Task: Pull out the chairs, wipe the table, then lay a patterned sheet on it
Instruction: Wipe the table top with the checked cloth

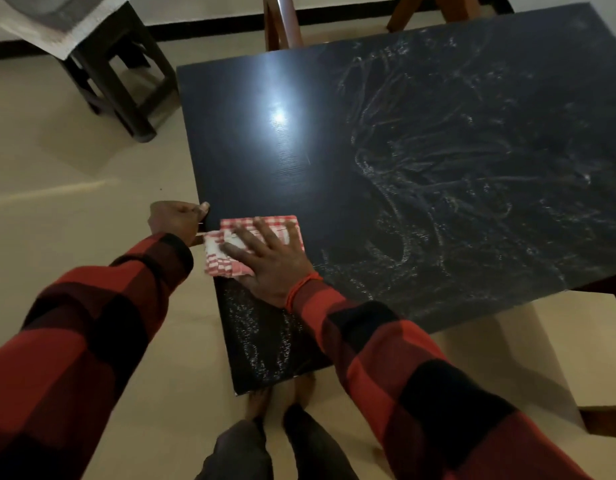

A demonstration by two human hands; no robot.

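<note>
Head view: the right hand (268, 259), fingers spread flat, pressed a folded checked cloth (230, 252) onto the dark table (420, 168) at its left edge. Beside the cloth, the left hand (176, 218) gripped that table edge with curled fingers.

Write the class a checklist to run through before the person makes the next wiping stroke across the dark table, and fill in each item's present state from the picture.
1. Cloth under the wiping hand: ok. The right hand lies flat, fingers spread, on the folded red checked cloth.
2. Cloth fully on the table: not ok; one end overhangs the left edge.
3. Steadying hand placed: ok. The left hand grips the table edge.
4. Whole top wiped: not ok; whitish streaks cover the right side and near corner.
5. Chairs pulled out: cannot tell; only wooden legs show beyond the far edge.
</note>
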